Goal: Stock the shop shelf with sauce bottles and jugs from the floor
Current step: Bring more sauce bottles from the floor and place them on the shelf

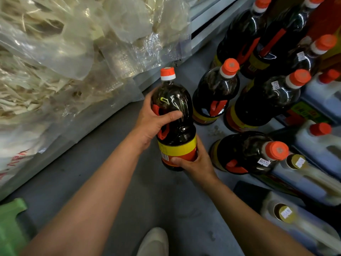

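A dark sauce bottle (173,108) with an orange cap and a yellow and red label is lifted above the grey floor. My left hand (151,122) grips its middle at the red handle, thumb across the front. My right hand (197,163) holds its base, fingers wrapped around the label. To the right stand several more dark sauce bottles (215,93) with orange caps. White jugs (321,137) with red or gold caps stand along the right edge.
Large clear bags of dried pale food (55,61) are piled on the left against a grey shelf edge (206,23). A green plastic stool (11,226) is at the bottom left. My light shoe (155,241) is on the floor below.
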The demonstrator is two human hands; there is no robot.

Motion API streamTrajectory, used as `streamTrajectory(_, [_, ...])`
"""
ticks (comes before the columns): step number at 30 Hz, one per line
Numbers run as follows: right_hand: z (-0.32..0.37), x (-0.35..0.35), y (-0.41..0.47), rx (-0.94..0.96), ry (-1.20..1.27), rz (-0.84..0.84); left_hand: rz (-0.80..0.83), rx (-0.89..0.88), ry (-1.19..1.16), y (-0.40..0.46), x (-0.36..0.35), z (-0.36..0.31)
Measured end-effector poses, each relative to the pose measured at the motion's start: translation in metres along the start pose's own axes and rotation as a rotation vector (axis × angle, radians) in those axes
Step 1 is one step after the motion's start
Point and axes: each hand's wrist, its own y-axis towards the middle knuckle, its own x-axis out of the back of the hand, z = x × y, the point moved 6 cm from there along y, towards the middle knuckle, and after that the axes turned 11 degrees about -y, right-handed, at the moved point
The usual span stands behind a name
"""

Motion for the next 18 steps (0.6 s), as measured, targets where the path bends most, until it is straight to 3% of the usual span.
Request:
streamTrajectory(9, [0.127, 0.011, -0.108, -0.058, 0.002, -0.071, -0.112, 0.034, 0.050, -0.097, -0.027, -0.106])
streamTrajectory(18, [0.356, 0.042, -0.228, -0.011, -0.014, 0.000, -0.168, -0.018, 0.100, -0.231, -0.070, -0.337])
